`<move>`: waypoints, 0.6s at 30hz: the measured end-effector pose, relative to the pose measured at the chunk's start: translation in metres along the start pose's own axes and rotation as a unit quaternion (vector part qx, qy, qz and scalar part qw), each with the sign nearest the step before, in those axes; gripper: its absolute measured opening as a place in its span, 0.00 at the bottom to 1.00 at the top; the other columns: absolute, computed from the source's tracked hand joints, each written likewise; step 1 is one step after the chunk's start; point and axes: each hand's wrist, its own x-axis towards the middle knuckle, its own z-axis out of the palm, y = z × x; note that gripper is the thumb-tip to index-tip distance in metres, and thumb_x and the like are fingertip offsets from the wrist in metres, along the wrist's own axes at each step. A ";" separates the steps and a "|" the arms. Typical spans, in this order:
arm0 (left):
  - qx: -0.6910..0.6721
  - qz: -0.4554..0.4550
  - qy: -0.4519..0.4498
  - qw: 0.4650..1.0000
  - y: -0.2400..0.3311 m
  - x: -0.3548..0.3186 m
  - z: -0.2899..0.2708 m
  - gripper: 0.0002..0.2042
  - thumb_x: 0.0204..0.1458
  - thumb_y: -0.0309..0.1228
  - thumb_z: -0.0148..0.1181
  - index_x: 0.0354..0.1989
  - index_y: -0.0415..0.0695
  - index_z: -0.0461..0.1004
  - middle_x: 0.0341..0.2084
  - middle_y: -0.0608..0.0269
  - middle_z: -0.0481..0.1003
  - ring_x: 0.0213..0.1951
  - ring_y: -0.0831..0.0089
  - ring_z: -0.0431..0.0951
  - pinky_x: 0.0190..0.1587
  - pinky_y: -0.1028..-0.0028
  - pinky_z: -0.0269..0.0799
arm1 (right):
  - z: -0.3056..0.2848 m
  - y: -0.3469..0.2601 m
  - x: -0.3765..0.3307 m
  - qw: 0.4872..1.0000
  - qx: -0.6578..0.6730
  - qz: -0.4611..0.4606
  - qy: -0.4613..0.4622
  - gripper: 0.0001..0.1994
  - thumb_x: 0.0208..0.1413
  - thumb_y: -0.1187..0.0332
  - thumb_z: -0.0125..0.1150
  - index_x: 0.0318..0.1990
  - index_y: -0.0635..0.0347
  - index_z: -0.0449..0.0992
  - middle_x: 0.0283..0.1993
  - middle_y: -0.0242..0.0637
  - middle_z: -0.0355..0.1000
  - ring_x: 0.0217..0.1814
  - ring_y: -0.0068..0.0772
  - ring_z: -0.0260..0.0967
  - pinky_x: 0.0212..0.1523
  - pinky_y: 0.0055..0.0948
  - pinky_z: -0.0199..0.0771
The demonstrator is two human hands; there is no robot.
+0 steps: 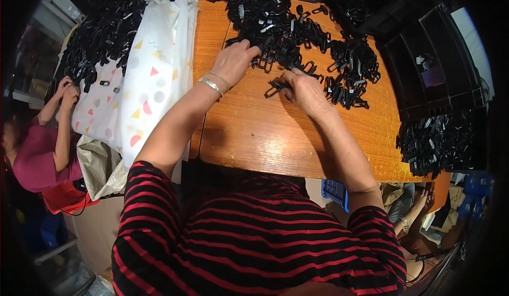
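Observation:
My right hand point(307, 92) is closed around a small black plastic piece point(273, 89) that looks like a buckle part. Its rectangular loop sticks out to the left of my fingers, just above the tabletop. My left hand point(231, 65) reaches the near edge of a large heap of similar black pieces point(270, 36). Its fingers are curled among the pieces, and what they grip, if anything, is hidden. A bracelet sits on that wrist. Another cluster of black pieces point(350, 62) lies beyond my right hand.
A white patterned sheet point(154, 84) covers the table's left side, with another black heap point(101, 41) there. A person point(42, 147) works at that side. More pieces point(437, 142) sit at the right by a dark cabinet point(440, 57). Another person's hand point(422, 200) shows at lower right.

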 end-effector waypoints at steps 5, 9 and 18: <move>0.004 0.043 0.016 0.999 0.002 -0.001 -0.001 0.11 0.44 0.25 0.63 0.37 0.44 0.71 0.34 0.59 0.70 0.39 0.58 0.72 0.40 0.64 0.71 | -0.016 -0.004 0.003 0.985 0.171 0.031 0.021 0.11 0.55 0.75 0.59 0.46 0.64 0.75 0.40 0.39 0.73 0.38 0.37 0.73 0.40 0.33 0.72; -0.035 0.036 -0.024 0.998 0.011 -0.015 -0.003 0.11 0.44 0.25 0.64 0.36 0.41 0.70 0.34 0.57 0.71 0.41 0.56 0.71 0.41 0.63 0.70 | -0.004 0.001 0.000 0.978 0.198 0.010 0.061 0.11 0.55 0.76 0.58 0.46 0.65 0.74 0.41 0.41 0.74 0.39 0.37 0.73 0.42 0.31 0.72; -0.076 -0.014 0.011 0.997 0.012 -0.040 -0.003 0.10 0.44 0.21 0.61 0.37 0.39 0.72 0.32 0.54 0.71 0.39 0.53 0.71 0.43 0.62 0.69 | -0.002 -0.005 0.000 0.989 0.139 0.035 0.045 0.09 0.56 0.75 0.56 0.44 0.64 0.72 0.32 0.38 0.73 0.33 0.30 0.71 0.36 0.29 0.72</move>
